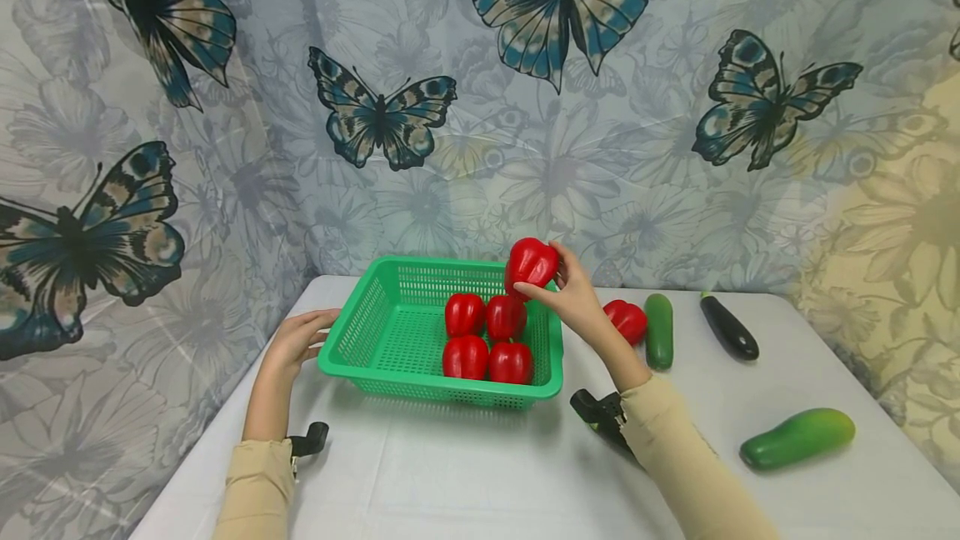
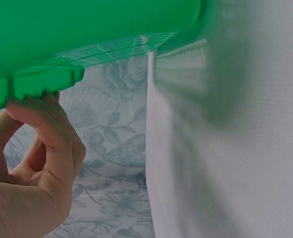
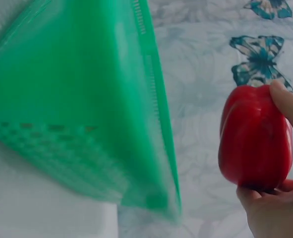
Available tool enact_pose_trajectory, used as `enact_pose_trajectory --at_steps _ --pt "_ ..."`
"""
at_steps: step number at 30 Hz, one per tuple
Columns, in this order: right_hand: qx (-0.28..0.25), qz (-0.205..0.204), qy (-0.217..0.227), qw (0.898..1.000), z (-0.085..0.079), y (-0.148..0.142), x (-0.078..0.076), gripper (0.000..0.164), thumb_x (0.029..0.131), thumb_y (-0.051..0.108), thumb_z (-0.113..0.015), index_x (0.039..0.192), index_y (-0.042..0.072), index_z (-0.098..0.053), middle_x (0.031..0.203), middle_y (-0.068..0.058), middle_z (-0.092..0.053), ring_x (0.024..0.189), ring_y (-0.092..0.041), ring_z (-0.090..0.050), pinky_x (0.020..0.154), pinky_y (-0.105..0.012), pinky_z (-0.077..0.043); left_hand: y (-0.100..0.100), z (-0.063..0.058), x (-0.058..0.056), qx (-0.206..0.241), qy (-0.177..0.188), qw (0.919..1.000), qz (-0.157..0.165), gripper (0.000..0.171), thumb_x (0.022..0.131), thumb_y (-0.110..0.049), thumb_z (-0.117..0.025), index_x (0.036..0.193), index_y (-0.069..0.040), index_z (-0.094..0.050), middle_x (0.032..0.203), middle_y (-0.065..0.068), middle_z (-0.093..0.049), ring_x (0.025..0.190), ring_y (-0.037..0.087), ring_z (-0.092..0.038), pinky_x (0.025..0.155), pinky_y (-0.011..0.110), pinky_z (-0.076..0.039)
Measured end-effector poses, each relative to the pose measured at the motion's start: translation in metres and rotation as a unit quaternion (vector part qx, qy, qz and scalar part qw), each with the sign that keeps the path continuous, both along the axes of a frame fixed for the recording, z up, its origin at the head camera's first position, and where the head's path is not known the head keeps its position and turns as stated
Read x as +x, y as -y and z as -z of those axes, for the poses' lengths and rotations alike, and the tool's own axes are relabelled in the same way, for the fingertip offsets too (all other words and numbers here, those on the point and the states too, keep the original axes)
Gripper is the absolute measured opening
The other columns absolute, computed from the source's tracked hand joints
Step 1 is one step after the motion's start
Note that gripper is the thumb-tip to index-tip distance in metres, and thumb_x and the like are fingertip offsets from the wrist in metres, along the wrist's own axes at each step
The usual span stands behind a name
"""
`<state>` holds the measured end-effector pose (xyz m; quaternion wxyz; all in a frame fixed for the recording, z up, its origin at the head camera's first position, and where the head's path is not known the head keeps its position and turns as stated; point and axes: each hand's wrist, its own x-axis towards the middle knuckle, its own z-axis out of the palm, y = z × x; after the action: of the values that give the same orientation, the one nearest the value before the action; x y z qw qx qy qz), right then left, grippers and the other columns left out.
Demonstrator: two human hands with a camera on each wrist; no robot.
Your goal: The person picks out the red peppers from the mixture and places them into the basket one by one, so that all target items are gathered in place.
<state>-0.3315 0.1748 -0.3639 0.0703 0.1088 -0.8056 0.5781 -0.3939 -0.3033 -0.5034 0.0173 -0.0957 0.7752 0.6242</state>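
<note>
My right hand (image 1: 573, 294) holds a red bell pepper (image 1: 531, 265) above the right back corner of a green plastic basket (image 1: 442, 388). In the right wrist view, the thumb and fingers grip opposite ends of this pepper (image 3: 255, 139), apart from the basket (image 3: 87, 89). Several more red bell peppers (image 1: 465, 357) sit in the right half of the basket. My left hand (image 1: 295, 342) is at the basket's left rim. The left wrist view shows the bent fingers of that hand (image 2: 49, 144) with their tips against the rim (image 2: 42, 82).
On the white table (image 1: 450, 473), another red bell pepper (image 1: 628, 322) lies partly behind the right forearm. Beside it is a cucumber (image 1: 659, 332), then an eggplant (image 1: 727, 327). A larger green vegetable (image 1: 798, 438) lies near the right edge. Butterfly-patterned cloth (image 1: 562, 165) hangs behind.
</note>
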Motion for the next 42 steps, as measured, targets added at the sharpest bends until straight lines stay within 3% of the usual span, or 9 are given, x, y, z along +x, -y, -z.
enact_pose_trajectory --at_steps 8,14,28,36,39,40,42 --pt "0.029 0.014 -0.003 0.999 -0.012 0.022 -0.005 0.094 0.084 0.032 -0.077 0.154 0.008 -0.019 0.152 -0.016 -0.035 0.143 -0.034 -0.036 0.113 -0.049 -0.039 -0.001 -0.002 0.0 0.001 0.0 1.0 0.0 0.072 0.073 -0.063 -0.076 0.127 -0.016 -0.065 0.118 -0.001 -0.064 0.097 0.015 -0.068 0.079 0.033 -0.058" --pt "0.02 0.02 0.001 1.0 -0.017 0.037 -0.008 0.092 0.085 0.028 -0.077 0.153 0.007 -0.02 0.15 -0.017 -0.037 0.14 -0.034 -0.039 0.109 -0.048 -0.044 -0.001 -0.003 0.001 -0.003 0.005 1.0 0.0 0.074 0.072 -0.065 -0.075 0.128 -0.017 -0.064 0.121 0.0 -0.063 0.098 0.015 -0.068 0.08 0.033 -0.058" --pt "-0.007 0.039 0.023 0.999 -0.004 0.073 -0.019 0.09 0.083 0.032 -0.078 0.152 0.01 -0.023 0.143 -0.013 -0.044 0.131 -0.031 -0.047 0.102 -0.047 -0.05 0.0 -0.002 0.003 0.009 -0.001 0.9999 0.008 0.073 0.074 -0.063 -0.076 0.128 -0.014 -0.064 0.111 -0.005 -0.067 0.092 0.012 -0.071 0.077 0.031 -0.059" --pt "-0.015 0.035 0.025 0.999 0.001 0.093 -0.026 0.093 0.082 0.033 -0.079 0.152 0.011 -0.022 0.142 -0.01 -0.045 0.13 -0.028 -0.047 0.099 -0.046 -0.052 -0.001 -0.003 0.005 0.007 0.003 0.9999 0.008 0.074 0.074 -0.062 -0.076 0.129 -0.014 -0.063 0.116 -0.002 -0.066 0.094 0.014 -0.07 0.079 0.033 -0.059" --pt "-0.018 0.029 0.028 0.999 0.004 0.099 -0.029 0.092 0.082 0.032 -0.08 0.151 0.011 -0.023 0.141 -0.01 -0.045 0.131 -0.028 -0.048 0.1 -0.045 -0.052 -0.002 -0.005 0.007 0.005 -0.001 0.9999 0.012 0.074 0.073 -0.064 -0.075 0.128 -0.015 -0.063 0.113 -0.005 -0.066 0.093 0.012 -0.07 0.078 0.031 -0.058" --pt "-0.018 0.027 0.029 0.999 0.005 0.1 -0.03 0.093 0.082 0.032 -0.08 0.151 0.011 -0.022 0.141 -0.01 -0.045 0.132 -0.028 -0.047 0.1 -0.045 -0.051 -0.006 -0.014 0.014 0.001 0.003 0.9999 0.014 0.073 0.076 -0.062 -0.074 0.13 -0.014 -0.062 0.115 -0.004 -0.066 0.093 0.011 -0.069 0.08 0.031 -0.058" --pt "-0.017 0.027 0.031 0.999 0.007 0.103 -0.033 0.093 0.081 0.032 -0.08 0.151 0.01 -0.023 0.141 -0.01 -0.046 0.131 -0.029 -0.048 0.1 -0.045 -0.051 -0.007 -0.015 0.014 0.002 0.002 0.9999 0.016 0.073 0.076 -0.063 -0.074 0.13 -0.015 -0.062 0.115 -0.004 -0.066 0.092 0.01 -0.069 0.08 0.03 -0.058"
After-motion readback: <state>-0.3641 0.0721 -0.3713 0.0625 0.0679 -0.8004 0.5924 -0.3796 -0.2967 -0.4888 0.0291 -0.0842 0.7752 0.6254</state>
